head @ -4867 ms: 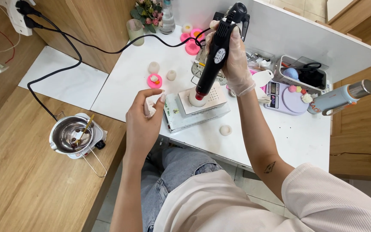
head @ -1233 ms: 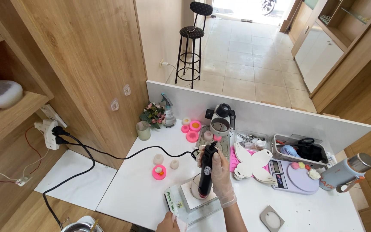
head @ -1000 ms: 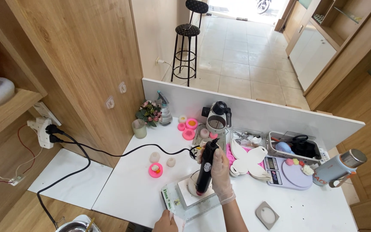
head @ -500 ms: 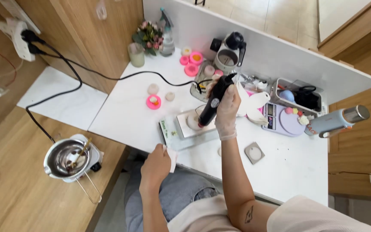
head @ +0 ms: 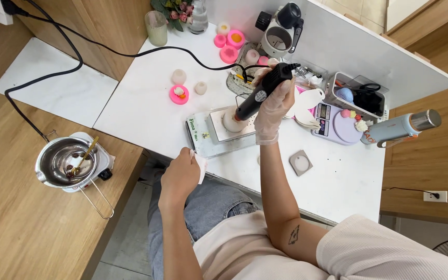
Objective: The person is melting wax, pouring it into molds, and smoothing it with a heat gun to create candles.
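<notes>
My right hand (head: 273, 106), in a clear glove, grips a black heat gun (head: 259, 96) with its nozzle pointing down at a small white round candle (head: 230, 122). The candle stands on a white box-shaped appliance (head: 211, 136) at the table's near edge. A black cord (head: 130, 52) runs from the heat gun to the wall socket at the left. My left hand (head: 181, 176) is bare and closed on a crumpled white tissue (head: 201, 167), below the table edge and over my lap.
A steel melting pot (head: 63, 164) on a small hot plate sits on the wooden counter at left. On the white table (head: 338, 181) are pink moulds (head: 179, 94), a lilac scale (head: 335, 124), a tool tray (head: 356, 96), a flask (head: 400, 128), a grey square mould (head: 301, 163) and a kettle-like pot (head: 280, 32).
The camera has tilted down from the room to the table and my lap. My right hand keeps the heat gun over the candle; my left hand holds the tissue lower, off the table.
</notes>
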